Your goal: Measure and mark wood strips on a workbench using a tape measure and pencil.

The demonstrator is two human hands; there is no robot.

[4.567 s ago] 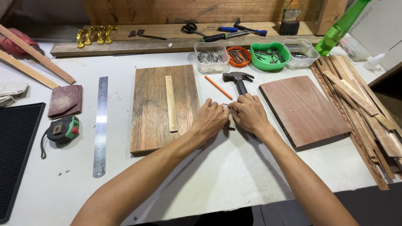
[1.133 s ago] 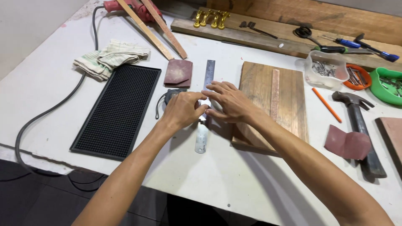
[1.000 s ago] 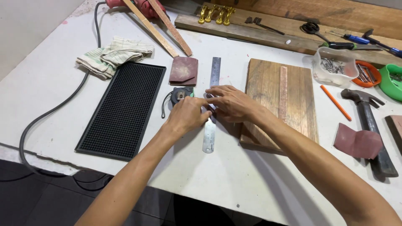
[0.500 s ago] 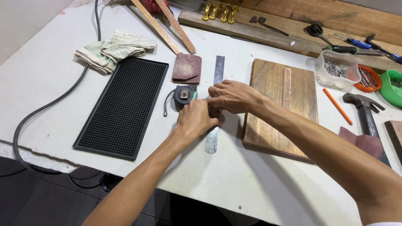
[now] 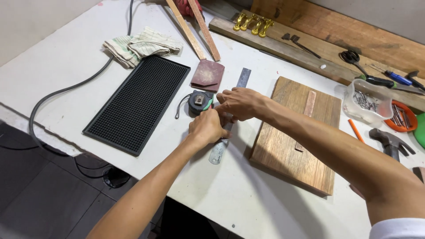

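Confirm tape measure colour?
Black case with green trim and a grey middle: tape measure, beside the left hand. Head view.

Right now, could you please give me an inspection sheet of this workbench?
Surface: white table, bare patches, faint marks.
Job's things: steel ruler lying flat under both hands; tape measure beside it.
Clutter: black ribbed mat, wooden board with a thin strip on it, sandpaper, folded cloth, hammer, tub of nails, gold fittings, scissors.
Grippers: left hand and right hand pressed on the ruler.
Cables: grey cable trailing off the table edge.
Surroundings: dark tiled floor, wooden planks behind.
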